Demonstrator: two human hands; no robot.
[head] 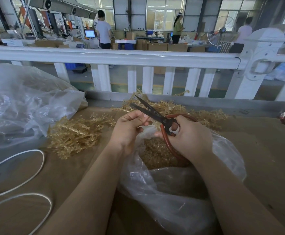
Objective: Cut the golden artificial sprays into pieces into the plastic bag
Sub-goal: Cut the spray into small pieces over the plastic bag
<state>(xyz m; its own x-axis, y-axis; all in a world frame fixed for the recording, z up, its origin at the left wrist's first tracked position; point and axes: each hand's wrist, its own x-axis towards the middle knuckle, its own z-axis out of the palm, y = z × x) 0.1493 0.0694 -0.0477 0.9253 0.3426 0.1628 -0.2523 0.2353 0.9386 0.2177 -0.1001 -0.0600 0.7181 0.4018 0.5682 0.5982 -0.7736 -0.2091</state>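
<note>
Right hand [187, 138] clenched round the red loop handles of black-bladed scissors [152, 113]; blades parted, long axis running from the handles up and leftward, tips aimed at the white railing [111, 56]. Left hand [129, 129] pinching a short pale stem just beside the lower blade, above the mouth of the clear plastic bag [175, 192]. Cut golden pieces [155, 153] heaped inside that bag. Uncut golden sprays [74, 133] piled on the brown desk [265, 150] to the left, more behind the hands. Larger crumpled plastic bag [23, 102] at far left, white cord [19, 168] looped below it.
</note>
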